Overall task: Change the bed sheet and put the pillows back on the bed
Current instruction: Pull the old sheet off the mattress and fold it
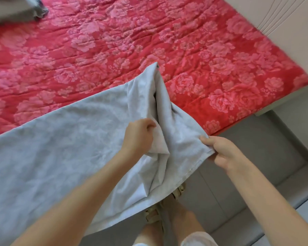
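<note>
Currently the pale grey bed sheet (60, 148) lies partly spread over the near side of the bed. Its loose corner is raised above the bed edge and its lower part hangs toward the floor (256, 157).

Hold points: the left hand (138, 137) grips a bunched fold in the middle of the raised part, fingers (150, 126) curled into the cloth. The right hand (220, 153) pinches the stitched hem, with the thumb on top and the fingers (207, 141) curled beneath.

Handling: the sheet appears thin, light and fully limp. It creases, drapes and collapses into deep folds between the two hands. It will carry no shape of its own, so take it at the hem or the corners and keep it in tension to spread it. A faint tone-on-tone pattern shows on the weave, and slip against the surface below is likely low.

Substrate: a red quilted mattress pad (114, 41) with pink peony print, stitched in lines, soft and puckered.

Other items: grey bedding (16, 9), possibly a pillow, at the far corner, and beige sandals (179, 189) below the hanging cloth.
</note>
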### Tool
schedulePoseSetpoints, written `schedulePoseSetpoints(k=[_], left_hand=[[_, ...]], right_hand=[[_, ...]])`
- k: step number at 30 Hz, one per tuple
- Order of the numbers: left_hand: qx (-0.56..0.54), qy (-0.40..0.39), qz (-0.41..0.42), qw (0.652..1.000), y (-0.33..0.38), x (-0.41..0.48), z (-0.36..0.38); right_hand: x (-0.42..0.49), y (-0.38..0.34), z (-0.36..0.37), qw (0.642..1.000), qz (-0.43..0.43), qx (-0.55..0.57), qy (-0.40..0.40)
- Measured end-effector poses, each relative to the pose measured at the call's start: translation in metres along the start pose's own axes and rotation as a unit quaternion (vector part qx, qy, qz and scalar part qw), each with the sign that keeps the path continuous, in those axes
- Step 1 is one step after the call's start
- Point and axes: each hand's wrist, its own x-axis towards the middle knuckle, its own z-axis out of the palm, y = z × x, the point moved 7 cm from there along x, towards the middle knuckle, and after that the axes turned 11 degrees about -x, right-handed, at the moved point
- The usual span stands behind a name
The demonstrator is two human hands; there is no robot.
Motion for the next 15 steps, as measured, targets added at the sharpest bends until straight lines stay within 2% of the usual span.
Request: schedulePoseSetpoints(k=[3,6,9,12,15], left_hand=[[-0.042,-0.04,-0.01,0.998,0.011,-0.025,0.011],[-0.061,-0.039,0.009,0.997,0.019,-0.045,0.011],[-0.009,-0.065,0.018,0.998,0.016,-0.054,0.012],[0.071,-0.086,0.05,0.993,0.012,-0.057,0.011],[0.04,-0.058,0.078,0.994,0.006,-0.047,-0.001]], right_hand=[[-0.016,0.0,0.028,0.993,0.055,0.093,-0.039],[-0.02,-0.003,0.049,0.992,0.053,0.111,-0.043],[-0.023,-0.014,0.066,0.995,0.035,0.085,-0.041],[-0.024,-0.03,0.077,0.999,-0.016,0.011,-0.039],[-0.023,-0.04,0.078,0.997,-0.056,-0.053,-0.029]])
